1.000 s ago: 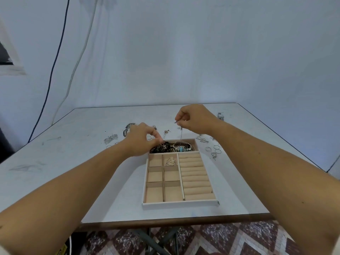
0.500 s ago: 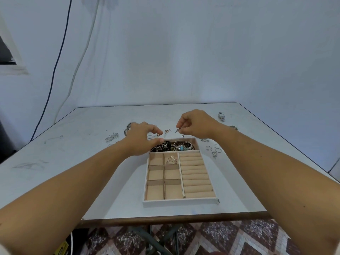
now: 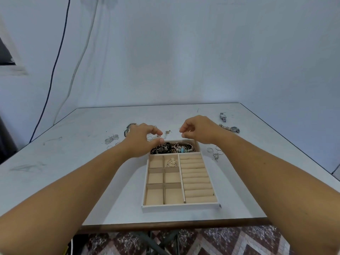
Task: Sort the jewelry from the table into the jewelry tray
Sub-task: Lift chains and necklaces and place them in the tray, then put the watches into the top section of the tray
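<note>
Earrings (image 3: 111, 139) are lying left on the table (image 3: 73, 172). The left hand (image 3: 141, 138) and right hand (image 3: 198, 131) are hovering, curled, over the tray's (image 3: 181, 206) full far compartment; whether they are pinching anything I cannot tell. Rings (image 3: 214, 150) are lying rightward.

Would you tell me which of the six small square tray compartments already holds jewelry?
The far-row right compartment, with a pearl cluster in it; the other five show only beige lining.

White bench (image 3: 73, 181) carries a beige jewelry tray (image 3: 181, 206) at centre; silver wristwatch (image 3: 234, 129) at one o'clock, loose rings (image 3: 213, 151) at two, leaf earrings (image 3: 111, 139) at ten.
</note>
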